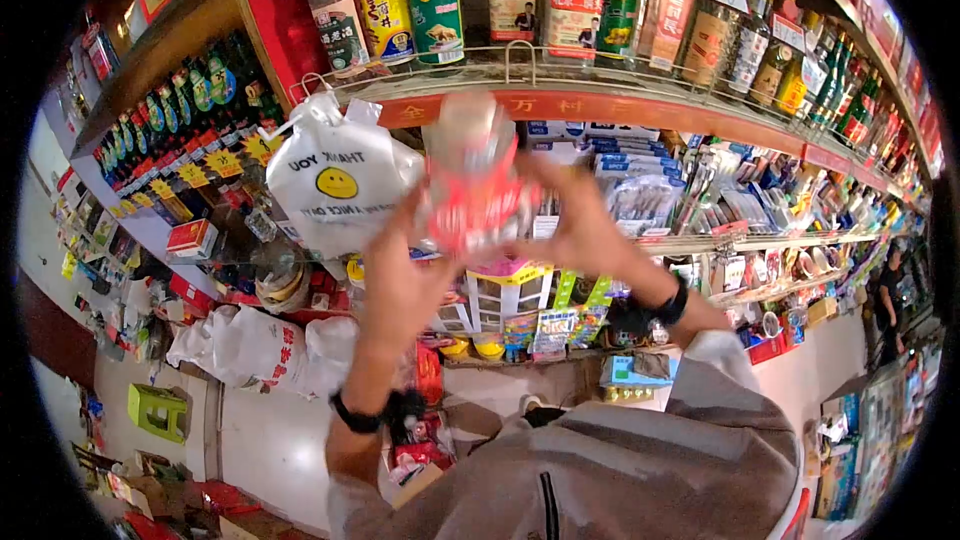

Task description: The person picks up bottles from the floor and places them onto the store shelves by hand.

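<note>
A clear bottle with a red label [472, 195], blurred by motion, is held upright in front of the shelves. My left hand [398, 265] grips its lower left side, and my right hand [575, 215] is at its right side with the fingers against it. Just left of the bottle hangs a white plastic bag [340, 175] with a yellow smiley face. Above and behind, a row of bottles stands on the upper shelf, among them one with a red and white label [573, 15].
A wire rail runs along the upper shelf's edge [600, 110]. Packaged goods [640, 185] fill the shelf below. White bags [245, 345] sit at the lower left, near a green stool [158, 412]. A person [888, 300] stands at the far right.
</note>
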### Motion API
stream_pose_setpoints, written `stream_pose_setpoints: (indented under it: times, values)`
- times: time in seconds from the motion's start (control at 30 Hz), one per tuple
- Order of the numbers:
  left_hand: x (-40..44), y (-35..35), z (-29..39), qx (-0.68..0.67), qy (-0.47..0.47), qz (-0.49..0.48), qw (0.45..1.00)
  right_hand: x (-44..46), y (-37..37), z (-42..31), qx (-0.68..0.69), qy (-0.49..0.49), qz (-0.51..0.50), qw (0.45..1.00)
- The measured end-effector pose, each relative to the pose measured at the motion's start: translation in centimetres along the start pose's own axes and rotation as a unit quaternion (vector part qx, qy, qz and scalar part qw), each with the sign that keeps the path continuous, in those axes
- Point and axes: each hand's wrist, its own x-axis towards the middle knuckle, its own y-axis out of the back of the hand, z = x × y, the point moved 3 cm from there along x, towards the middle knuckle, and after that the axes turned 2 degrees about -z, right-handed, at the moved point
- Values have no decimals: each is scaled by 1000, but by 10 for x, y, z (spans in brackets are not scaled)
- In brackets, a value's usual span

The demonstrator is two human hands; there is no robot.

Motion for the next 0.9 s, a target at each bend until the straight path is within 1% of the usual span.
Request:
stream_pose_setpoints:
  times: [0.03,0.1,0.17,0.2,0.27,0.3,0.37,0.4,0.47,0.5,0.53,0.6,0.63,0.67,0.73,0.8,0.87,0.9]
  values:
    - [29,6,21,49,-65,18,997,20,23,-11,2,6,12,1000]
    - [77,12,49,-92,-76,20,993,54,59,-21,-68,137,152,976]
    - [122,13,60,-116,-125,37,985,85,93,-28,-102,198,187,957]
    - [146,12,57,-114,-125,39,985,101,104,-26,-128,198,199,951]
    - [188,11,59,-58,-229,34,971,117,125,-30,-158,186,216,945]
    - [202,10,59,-58,-233,37,970,126,130,-25,-161,190,217,944]
    - [223,4,59,-68,-235,25,969,143,137,-7,-176,162,240,941]
    - [232,1,58,-69,-236,26,969,149,140,2,-178,163,240,940]
    - [247,-8,51,-25,-218,38,975,160,140,22,-192,165,253,934]
    - [252,-12,48,-35,-243,32,969,165,140,31,-160,160,245,943]
    - [259,-18,40,-35,-248,31,968,164,138,37,-162,160,249,941]
    - [268,-27,27,-80,-254,19,964,164,137,47,-151,139,258,944]
    - [267,-30,25,-84,-222,-1,972,159,134,43,-153,121,258,946]
    - [269,-31,23,-84,-223,-2,971,159,133,45,-154,122,259,946]
    - [271,-39,14,-82,-200,-35,976,157,128,52,-181,91,252,946]
    - [273,-44,3,-80,-192,-37,977,155,125,59,-209,81,261,939]
    - [274,-46,-2,-72,-175,-34,981,149,122,48,-260,18,223,939]
    - [273,-46,-4,-67,-178,-37,981,150,119,57,-244,53,236,939]
